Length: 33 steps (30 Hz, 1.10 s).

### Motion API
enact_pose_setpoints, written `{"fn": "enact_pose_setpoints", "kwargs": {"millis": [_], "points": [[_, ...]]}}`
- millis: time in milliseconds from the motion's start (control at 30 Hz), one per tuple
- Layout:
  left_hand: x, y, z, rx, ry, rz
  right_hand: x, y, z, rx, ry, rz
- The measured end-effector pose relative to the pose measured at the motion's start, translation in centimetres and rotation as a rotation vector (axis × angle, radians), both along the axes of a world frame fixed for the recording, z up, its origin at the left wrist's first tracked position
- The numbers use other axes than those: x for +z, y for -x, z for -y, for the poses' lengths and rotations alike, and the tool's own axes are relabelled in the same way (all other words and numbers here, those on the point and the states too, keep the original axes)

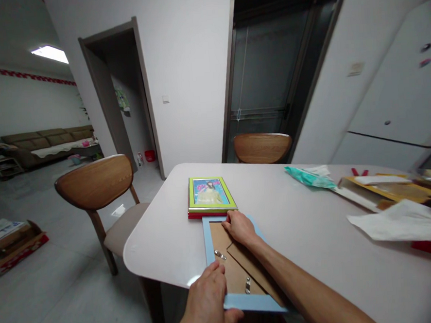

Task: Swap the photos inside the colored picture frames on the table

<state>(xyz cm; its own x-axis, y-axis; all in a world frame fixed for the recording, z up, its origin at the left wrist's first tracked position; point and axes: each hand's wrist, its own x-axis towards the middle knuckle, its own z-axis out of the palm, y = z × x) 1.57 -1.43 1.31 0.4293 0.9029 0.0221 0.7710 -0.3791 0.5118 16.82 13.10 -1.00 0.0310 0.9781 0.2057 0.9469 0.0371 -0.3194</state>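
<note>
A light blue picture frame (252, 303) lies face down at the table's near edge, its brown backing board (231, 272) showing. Metal clips (248, 285) sit on the board, and a folded-flat stand flap (254, 264) runs along its right part. My left hand (209, 298) is closed around the frame's near left corner, thumb by the near edge. At the far end, the curled fingers of my right hand (238, 227) press on the board beside a dark gap. Just beyond lies a yellow-green picture frame (212, 193) with a photo, stacked on a red one (207, 214).
On the right of the white table (277, 211) lie a green plastic packet (309, 176), a yellow frame (403, 189) and crumpled white paper (401, 220). Wooden chairs stand at the left (96, 181) and far side (262, 148). A cardboard box (16, 247) is on the floor.
</note>
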Motion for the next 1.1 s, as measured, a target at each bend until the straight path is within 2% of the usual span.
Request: {"fn": "enact_pose_setpoints", "kwargs": {"millis": [233,400,533,733,900,1100], "points": [[-0.4,0.4,0.0,0.003,-0.007,0.025,1.0,-0.6,1.4,0.135,-0.024,-0.061],[-0.7,0.6,-0.1,-0.011,-0.011,0.043,1.4,-1.1,5.2,0.317,-0.002,-0.105],[-1.0,0.6,-0.2,-0.006,-0.022,0.036,1.1,-0.2,7.8,0.444,-0.038,-0.101],[-1.2,0.5,-0.2,-0.008,-0.021,0.045,1.0,1.0,8.6,0.508,-0.035,-0.089],[-1.0,0.4,-0.1,-0.011,-0.011,0.036,1.4,1.0,8.5,0.505,0.006,-0.118],[-1.2,0.4,-0.3,-0.002,-0.023,0.038,1.5,1.1,8.7,0.504,-0.022,-0.175]]}}
